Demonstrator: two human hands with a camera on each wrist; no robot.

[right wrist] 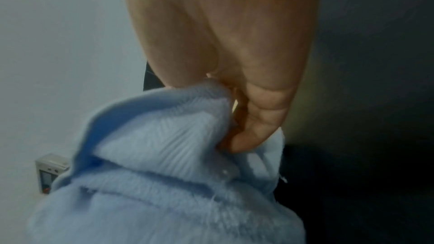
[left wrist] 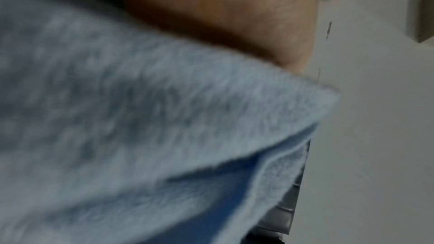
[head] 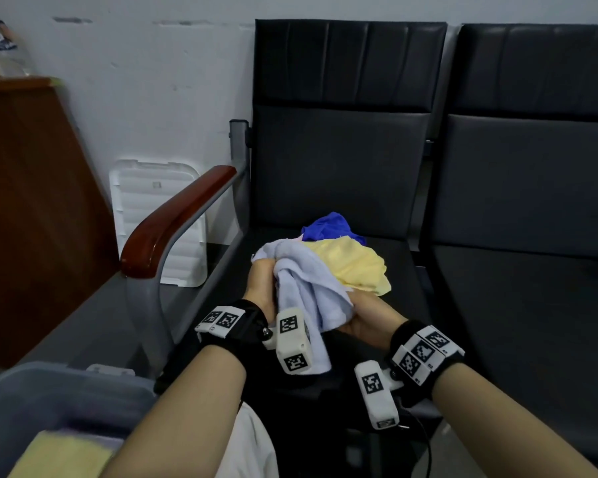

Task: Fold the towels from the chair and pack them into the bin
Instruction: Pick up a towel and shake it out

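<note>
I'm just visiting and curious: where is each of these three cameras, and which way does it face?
Head: on the person's head, looking down at the chair; both forearms, left hand and right hand show.
Left wrist: along the left hand, filled by the light blue towel.
Right wrist: along the right hand, whose fingers pinch the towel.
All three show that towel.

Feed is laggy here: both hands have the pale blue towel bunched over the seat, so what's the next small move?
Probably spread the hands apart to open the pale blue towel: the left hand and right hand hold it crumpled, unfolded.
</note>
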